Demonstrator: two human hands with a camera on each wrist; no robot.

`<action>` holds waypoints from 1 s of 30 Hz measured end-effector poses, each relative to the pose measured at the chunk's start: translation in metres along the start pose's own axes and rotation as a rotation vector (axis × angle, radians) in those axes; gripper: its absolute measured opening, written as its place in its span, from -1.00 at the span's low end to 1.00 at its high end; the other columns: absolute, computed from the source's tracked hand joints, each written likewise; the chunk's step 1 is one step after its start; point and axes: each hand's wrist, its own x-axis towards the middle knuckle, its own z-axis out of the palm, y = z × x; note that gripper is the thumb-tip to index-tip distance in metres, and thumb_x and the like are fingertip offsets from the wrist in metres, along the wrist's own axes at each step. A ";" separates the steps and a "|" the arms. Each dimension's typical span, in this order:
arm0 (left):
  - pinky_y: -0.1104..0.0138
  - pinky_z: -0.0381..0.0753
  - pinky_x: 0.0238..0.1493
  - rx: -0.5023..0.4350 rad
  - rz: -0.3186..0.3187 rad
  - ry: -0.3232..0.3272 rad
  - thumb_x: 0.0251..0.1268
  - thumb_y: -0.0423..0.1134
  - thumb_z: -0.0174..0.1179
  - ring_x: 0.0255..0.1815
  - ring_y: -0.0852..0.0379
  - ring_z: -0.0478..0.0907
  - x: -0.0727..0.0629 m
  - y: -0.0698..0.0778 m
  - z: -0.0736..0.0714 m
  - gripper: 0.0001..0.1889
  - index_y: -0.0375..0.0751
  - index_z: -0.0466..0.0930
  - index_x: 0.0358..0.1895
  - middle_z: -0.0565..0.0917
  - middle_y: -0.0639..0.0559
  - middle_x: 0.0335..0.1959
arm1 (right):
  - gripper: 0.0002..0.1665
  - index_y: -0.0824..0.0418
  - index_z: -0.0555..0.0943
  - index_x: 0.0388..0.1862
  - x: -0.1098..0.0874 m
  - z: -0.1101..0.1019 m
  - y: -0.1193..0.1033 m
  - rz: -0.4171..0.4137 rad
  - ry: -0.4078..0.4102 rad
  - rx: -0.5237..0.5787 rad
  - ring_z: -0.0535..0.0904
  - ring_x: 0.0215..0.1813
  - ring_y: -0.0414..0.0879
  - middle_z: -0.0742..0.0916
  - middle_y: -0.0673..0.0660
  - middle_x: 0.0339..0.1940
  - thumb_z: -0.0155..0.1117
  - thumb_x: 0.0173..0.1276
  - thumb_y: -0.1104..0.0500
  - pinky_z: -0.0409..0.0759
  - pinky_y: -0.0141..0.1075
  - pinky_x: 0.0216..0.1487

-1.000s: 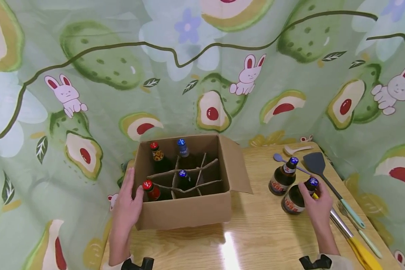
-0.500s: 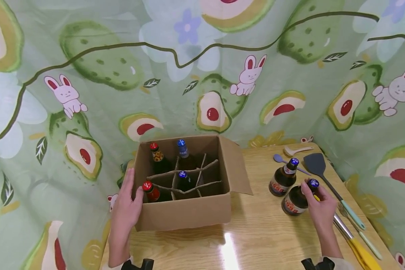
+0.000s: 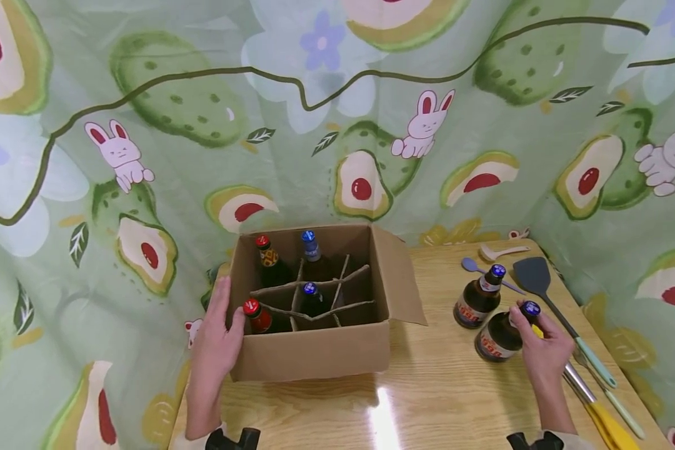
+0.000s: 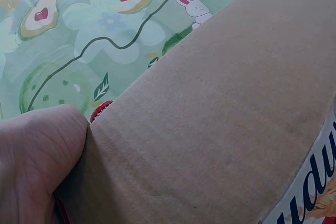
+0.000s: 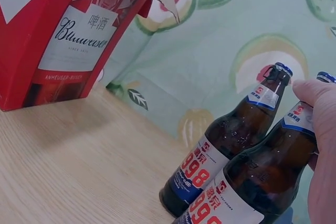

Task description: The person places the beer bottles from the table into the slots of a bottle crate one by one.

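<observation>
my right hand (image 3: 548,351) pinches the neck of the near bottle (image 3: 496,339), thumb on one side and fingertips on the other, just under its blue cap (image 3: 531,309). this bottle is at the right of the table (image 3: 427,394), just beside the far bottle (image 3: 475,303), which stands upright; i cannot tell whether the two touch, or whether the held base sits fully flat. my left hand (image 3: 216,344) lies at the left end of the box (image 3: 315,356), fingers straight along the outer wall, thumb spread apart from them at the front corner; how hard they press, i cannot tell. inside, four bottles (image 3: 260,321) stand among card dividers (image 3: 357,307), two capped red, two blue. smooth glass likely turns easily in a pinch, so an even squeeze, well around the neck, should serve best. any move ought to begin straight up, so the broad shoulder does not knock the far bottle; swinging right would risk the turner (image 3: 531,275) and the yellow handle (image 3: 610,425) beside my forearm. my left hand should brace lightly, enough to stop sliding without bowing the card inward.
</observation>
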 end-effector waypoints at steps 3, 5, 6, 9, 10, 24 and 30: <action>-0.24 0.02 0.60 0.002 -0.007 -0.003 0.70 -0.01 -0.11 0.73 -0.16 -0.10 0.001 0.001 0.001 -0.31 0.09 -0.13 0.74 -0.11 0.06 0.75 | -0.72 0.46 0.79 -0.04 0.001 -0.001 0.000 -0.009 -0.001 -0.015 0.71 -0.15 -0.47 0.79 -0.39 -0.27 0.52 0.30 0.34 0.59 -0.66 -0.12; -0.25 0.01 0.60 0.001 -0.011 -0.004 0.70 0.00 -0.12 0.73 -0.16 -0.10 0.001 0.001 0.001 -0.30 0.09 -0.14 0.74 -0.11 0.05 0.75 | -0.72 0.45 0.79 -0.04 0.001 -0.001 0.001 -0.009 -0.002 -0.028 0.71 -0.16 -0.49 0.77 -0.43 -0.28 0.53 0.30 0.34 0.58 -0.66 -0.11; -0.25 0.01 0.60 0.001 -0.015 -0.005 0.70 0.00 -0.12 0.73 -0.15 -0.11 0.001 0.001 0.001 -0.30 0.11 -0.14 0.74 -0.11 0.06 0.75 | -0.72 0.45 0.79 -0.05 0.001 -0.001 0.001 -0.005 0.000 -0.029 0.71 -0.16 -0.50 0.77 -0.44 -0.29 0.53 0.29 0.34 0.57 -0.67 -0.11; -0.26 0.01 0.60 -0.002 -0.021 -0.003 0.70 0.00 -0.12 0.73 -0.16 -0.11 0.001 0.001 0.001 -0.30 0.13 -0.15 0.74 -0.12 0.06 0.75 | -0.73 0.46 0.80 -0.07 0.000 0.000 0.001 0.000 0.013 -0.019 0.72 -0.16 -0.50 0.81 -0.33 -0.27 0.54 0.28 0.33 0.59 -0.65 -0.11; -0.26 0.01 0.60 -0.002 -0.021 -0.003 0.70 0.01 -0.12 0.73 -0.16 -0.11 0.001 0.001 0.001 -0.30 0.13 -0.15 0.74 -0.12 0.05 0.75 | -0.73 0.47 0.79 -0.07 -0.001 0.000 0.001 0.007 0.017 -0.004 0.73 -0.15 -0.49 0.83 -0.28 -0.26 0.54 0.28 0.35 0.61 -0.65 -0.11; -0.28 0.02 0.59 -0.004 -0.017 0.011 0.69 -0.01 -0.10 0.73 -0.18 -0.09 -0.001 0.000 0.000 -0.30 0.10 -0.12 0.74 -0.10 0.06 0.75 | -0.85 0.48 0.82 -0.26 -0.011 0.008 -0.044 -0.192 0.034 0.050 0.79 -0.17 -0.36 0.86 0.19 -0.26 0.55 0.15 0.50 0.66 -0.59 -0.10; -0.27 0.03 0.59 0.001 -0.006 0.010 0.69 -0.02 -0.09 0.73 -0.17 -0.09 0.001 0.000 0.001 -0.30 0.13 -0.13 0.74 -0.09 0.05 0.75 | -0.84 0.55 0.79 -0.27 -0.009 0.015 -0.080 -0.303 -0.004 0.114 0.79 -0.23 -0.34 0.87 0.16 -0.30 0.51 0.12 0.56 0.66 -0.58 -0.15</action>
